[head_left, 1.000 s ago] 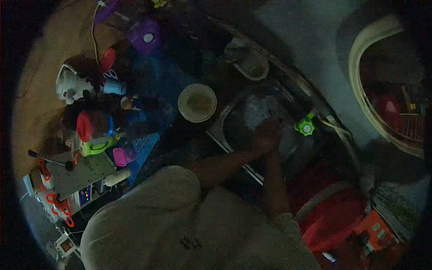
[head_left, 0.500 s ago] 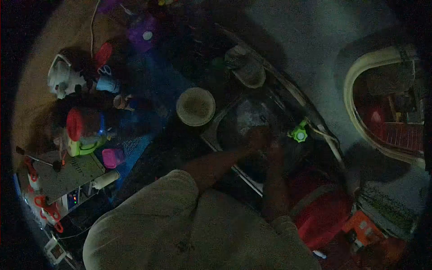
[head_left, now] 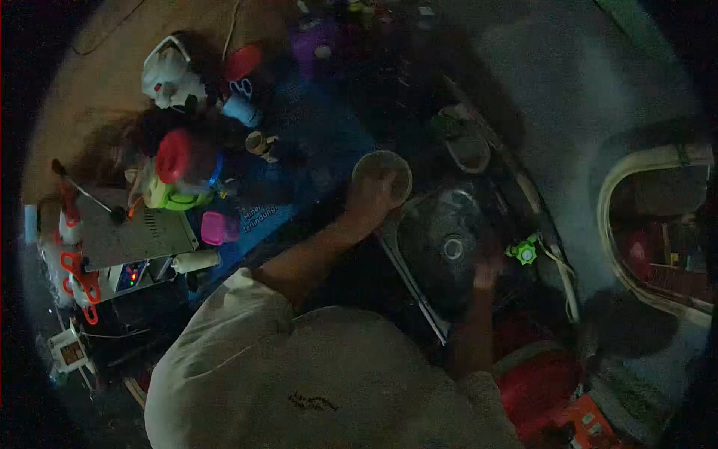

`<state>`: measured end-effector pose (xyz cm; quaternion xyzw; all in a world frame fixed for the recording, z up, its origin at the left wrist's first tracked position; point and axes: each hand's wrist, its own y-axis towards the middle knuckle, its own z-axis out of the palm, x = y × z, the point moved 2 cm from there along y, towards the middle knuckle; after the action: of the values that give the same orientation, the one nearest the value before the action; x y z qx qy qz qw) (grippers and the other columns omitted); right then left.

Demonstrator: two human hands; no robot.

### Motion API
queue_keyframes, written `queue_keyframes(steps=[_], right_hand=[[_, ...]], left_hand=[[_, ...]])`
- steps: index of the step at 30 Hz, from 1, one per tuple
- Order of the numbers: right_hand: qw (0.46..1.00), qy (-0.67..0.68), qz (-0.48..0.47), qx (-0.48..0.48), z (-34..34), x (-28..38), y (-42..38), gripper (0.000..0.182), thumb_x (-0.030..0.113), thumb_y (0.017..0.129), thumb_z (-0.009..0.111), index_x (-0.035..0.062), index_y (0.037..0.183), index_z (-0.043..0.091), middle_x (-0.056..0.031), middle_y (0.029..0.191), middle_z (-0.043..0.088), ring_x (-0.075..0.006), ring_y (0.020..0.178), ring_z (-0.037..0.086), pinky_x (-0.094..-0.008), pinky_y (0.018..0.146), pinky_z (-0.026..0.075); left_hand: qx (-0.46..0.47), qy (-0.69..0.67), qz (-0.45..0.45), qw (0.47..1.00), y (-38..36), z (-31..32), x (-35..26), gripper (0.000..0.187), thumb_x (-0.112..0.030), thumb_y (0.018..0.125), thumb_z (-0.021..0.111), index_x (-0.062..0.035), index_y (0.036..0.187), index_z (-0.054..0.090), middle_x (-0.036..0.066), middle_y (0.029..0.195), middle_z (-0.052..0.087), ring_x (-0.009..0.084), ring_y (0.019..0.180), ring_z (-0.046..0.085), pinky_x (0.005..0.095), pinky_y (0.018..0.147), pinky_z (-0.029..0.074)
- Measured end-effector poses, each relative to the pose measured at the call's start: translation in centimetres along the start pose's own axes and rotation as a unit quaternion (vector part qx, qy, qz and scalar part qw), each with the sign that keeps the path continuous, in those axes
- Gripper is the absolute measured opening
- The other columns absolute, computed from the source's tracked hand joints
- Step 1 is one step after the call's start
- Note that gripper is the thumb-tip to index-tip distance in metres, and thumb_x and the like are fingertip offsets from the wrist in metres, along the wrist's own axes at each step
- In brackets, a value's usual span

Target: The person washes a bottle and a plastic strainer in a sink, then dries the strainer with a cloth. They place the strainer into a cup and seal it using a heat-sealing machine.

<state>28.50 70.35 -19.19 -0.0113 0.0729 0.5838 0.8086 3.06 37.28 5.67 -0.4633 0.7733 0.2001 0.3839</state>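
Observation:
A round, pale-rimmed container (head_left: 404, 163) stands at the left corner of a dark sink (head_left: 422, 217). My left hand (head_left: 372, 196) lies over the container's near rim, its fingers reaching in over the opening. Dimness and blur hide whether those fingers grip anything. My right hand (head_left: 488, 271) is above the right part of the basin, close to a bright green tap knob (head_left: 526, 253) but apart from it. Its fingers are smeared by motion. Between the hands, a round drain (head_left: 453, 249) shows in the basin floor.
Behind the sink sits an oval dish (head_left: 471, 153). To the left are a pink container (head_left: 217, 227), a green container (head_left: 176, 196) with a red round top, a blue mug (head_left: 241, 111) and a white appliance (head_left: 170, 75). Red cloth (head_left: 538, 385) lies by my right arm.
My left hand has moved from the sink to the round container. My right hand remains over the basin, now apart from the left. The view has shifted, and the drain is uncovered.

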Motion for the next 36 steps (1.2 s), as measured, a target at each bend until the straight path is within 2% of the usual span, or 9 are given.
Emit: queue_keyframes(steps=[4, 7, 9, 13, 16, 22, 24, 33, 36], right_hand=[[0.998, 0.035, 0.054, 0.023, 9.0, -3.2, -0.5, 0.056, 0.012, 0.102, 0.041, 0.0059, 0.155, 0.024, -0.017, 0.16, 0.025, -0.0338, 0.127, 0.05, -0.0459, 0.093, 0.052], [0.89, -0.19, -0.125, -0.395, 10.8, -0.8, -3.9, 0.06, 0.011, 0.098, 0.052, 0.0068, 0.153, 0.028, -0.0174, 0.157, 0.03, -0.0291, 0.099, 0.063, -0.0394, 0.071, 0.056], [0.738, -0.502, -0.055, -0.447, 12.6, 2.2, -5.0, 0.057, 0.013, 0.095, 0.058, 0.0063, 0.147, 0.036, -0.0174, 0.143, 0.041, -0.0287, 0.098, 0.062, -0.0387, 0.072, 0.054], [0.343, -0.839, 0.049, -0.419, 18.5, 3.2, -4.7, 0.052, 0.018, 0.091, 0.068, 0.0055, 0.137, 0.048, -0.0175, 0.122, 0.058, -0.0281, 0.096, 0.061, -0.0377, 0.075, 0.051], [0.297, -0.914, -0.131, -0.242, 27.8, -5.0, -0.1, 0.046, 0.021, 0.088, 0.072, 0.0045, 0.127, 0.055, -0.0175, 0.111, 0.059, -0.0293, 0.105, 0.061, -0.0368, 0.08, 0.05], [0.146, -0.961, 0.017, -0.234, 33.6, -8.6, 4.5, 0.051, 0.025, 0.078, 0.078, -0.0025, 0.117, 0.06, -0.0203, 0.122, 0.059, -0.0343, 0.112, 0.059, -0.0449, 0.096, 0.047], [0.072, -0.963, 0.045, -0.256, 33.4, -8.5, 4.8, 0.052, 0.029, 0.072, 0.081, -0.0003, 0.11, 0.06, -0.0236, 0.103, 0.063, -0.0387, 0.098, 0.064, -0.0487, 0.086, 0.051], [0.118, -0.91, -0.05, -0.394, 31.2, -7.9, 4.9, 0.055, 0.037, 0.077, 0.078, -0.0068, 0.104, 0.061, -0.0261, 0.098, 0.067, -0.0392, 0.093, 0.067, -0.0476, 0.084, 0.052], [0.115, -0.908, -0.212, -0.343, 26.9, -5.3, 3.2, 0.047, 0.038, 0.087, 0.07, -0.0051, 0.103, 0.061, -0.0211, 0.091, 0.066, -0.0357, 0.084, 0.066, -0.0452, 0.075, 0.053]], left_hand=[[0.042, 0.155, 0.001, 0.987, -0.4, 1.2, 1.0, 0.034, -0.009, 0.093, 0.055, 0.0018, 0.125, 0.057, 0.022, 0.125, 0.059, 0.0364, 0.113, 0.059, 0.045, 0.096, 0.049], [0.076, 0.174, 0.154, 0.97, -1.6, 1.6, -3.9, 0.035, -0.01, 0.094, 0.055, -0.001, 0.127, 0.057, 0.02, 0.122, 0.059, 0.0343, 0.115, 0.056, 0.0459, 0.099, 0.047], [0.124, 0.026, 0.155, 0.98, -2.5, 4.2, -6.1, 0.029, -0.01, 0.093, 0.056, -0.0019, 0.12, 0.06, 0.017, 0.116, 0.062, 0.0334, 0.106, 0.061, 0.046, 0.092, 0.05], [0.286, -0.167, -0.08, 0.94, -1.5, 23.1, -3.1, 0.028, -0.019, 0.091, 0.064, -0.001, 0.112, 0.063, 0.016, 0.102, 0.067, 0.0284, 0.086, 0.066, 0.0424, 0.077, 0.054], [0.34, -0.044, -0.109, 0.933, -1.1, 29.2, -5.7, 0.035, -0.024, 0.091, 0.067, 0.0027, 0.112, 0.061, 0.017, 0.097, 0.066, 0.0259, 0.078, 0.065, 0.0403, 0.072, 0.054], [0.338, -0.41, -0.159, 0.832, -1.3, 38.3, -7.8, 0.031, -0.024, 0.091, 0.066, 0.0014, 0.107, 0.061, 0.016, 0.09, 0.064, 0.0246, 0.076, 0.064, 0.0395, 0.069, 0.054], [0.333, -0.469, -0.17, 0.8, -1.6, 39.1, -7.1, 0.029, -0.024, 0.091, 0.066, 0.0009, 0.105, 0.061, 0.015, 0.088, 0.063, 0.0242, 0.075, 0.063, 0.0392, 0.068, 0.054], [0.34, -0.549, -0.256, 0.72, -0.7, 39.5, -5.1, 0.02, -0.022, 0.09, 0.067, -0.0036, 0.097, 0.062, 0.012, 0.079, 0.06, 0.0221, 0.072, 0.062, 0.0376, 0.064, 0.053], [0.284, -0.377, -0.096, 0.876, -1.1, 33.7, -7.7, 0.04, -0.027, 0.086, 0.072, -0.0041, 0.118, 0.063, 0.013, 0.108, 0.068, 0.0225, 0.097, 0.067, 0.0376, 0.081, 0.054]])
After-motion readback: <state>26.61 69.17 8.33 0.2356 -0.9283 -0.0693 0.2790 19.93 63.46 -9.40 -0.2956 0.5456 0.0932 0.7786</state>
